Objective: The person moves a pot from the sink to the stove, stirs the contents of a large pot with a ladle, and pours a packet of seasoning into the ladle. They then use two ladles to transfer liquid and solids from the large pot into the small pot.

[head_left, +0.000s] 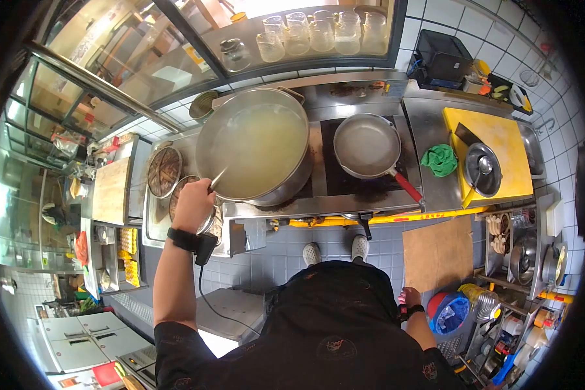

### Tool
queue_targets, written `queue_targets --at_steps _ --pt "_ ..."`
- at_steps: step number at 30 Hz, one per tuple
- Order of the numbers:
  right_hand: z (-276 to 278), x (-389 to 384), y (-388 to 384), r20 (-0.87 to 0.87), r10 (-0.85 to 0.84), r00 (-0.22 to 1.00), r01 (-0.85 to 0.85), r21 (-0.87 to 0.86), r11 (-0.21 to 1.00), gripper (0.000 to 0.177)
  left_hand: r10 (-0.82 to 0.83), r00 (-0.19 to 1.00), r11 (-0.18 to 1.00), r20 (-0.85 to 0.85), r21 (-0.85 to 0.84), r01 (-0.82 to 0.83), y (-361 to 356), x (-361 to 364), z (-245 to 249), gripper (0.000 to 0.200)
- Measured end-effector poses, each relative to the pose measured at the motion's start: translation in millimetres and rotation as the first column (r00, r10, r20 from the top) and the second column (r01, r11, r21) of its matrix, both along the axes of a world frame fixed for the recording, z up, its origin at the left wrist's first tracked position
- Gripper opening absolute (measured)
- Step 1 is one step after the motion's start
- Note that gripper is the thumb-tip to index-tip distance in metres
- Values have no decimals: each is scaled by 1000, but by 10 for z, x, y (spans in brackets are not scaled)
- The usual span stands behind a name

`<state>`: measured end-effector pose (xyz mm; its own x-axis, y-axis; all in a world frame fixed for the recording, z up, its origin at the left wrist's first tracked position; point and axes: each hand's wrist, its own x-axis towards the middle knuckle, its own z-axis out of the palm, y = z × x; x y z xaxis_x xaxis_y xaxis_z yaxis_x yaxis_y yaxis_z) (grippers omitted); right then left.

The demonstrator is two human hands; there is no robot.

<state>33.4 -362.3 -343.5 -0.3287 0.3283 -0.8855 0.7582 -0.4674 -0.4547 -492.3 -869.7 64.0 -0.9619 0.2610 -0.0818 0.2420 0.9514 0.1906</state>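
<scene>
My left hand (194, 200) is at the near left rim of a large metal pot (292, 179) full of cloudy yellowish liquid. Its fingers are closed around a metal-handled utensil (220, 179) that slants over the rim; the far end is hidden in the liquid. Beneath this hand, round containers (165, 171) of dark strips stand in a metal tray (153, 224). Low at my right side hangs my right hand (409, 298), its fingers curled and partly hidden, above a blue-lined bin (450, 314). A saucepan (367, 146) with a red handle sits on the burner right of the pot.
On the right counter lie a green cloth (439, 160) and a yellow board (510, 146) bearing a metal bowl (484, 185) with a ladle. Glass jugs (297, 36) line the window ledge. Cardboard (439, 253) covers part of the floor; shelves (500, 279) stand at right.
</scene>
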Motion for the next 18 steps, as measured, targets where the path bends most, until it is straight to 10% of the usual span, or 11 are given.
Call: queue_targets --at_steps 18 --pt "64 -118 -6 66 -2 998 4 -26 1000 20 -198 959 976 203 125 175 285 225 542 22"
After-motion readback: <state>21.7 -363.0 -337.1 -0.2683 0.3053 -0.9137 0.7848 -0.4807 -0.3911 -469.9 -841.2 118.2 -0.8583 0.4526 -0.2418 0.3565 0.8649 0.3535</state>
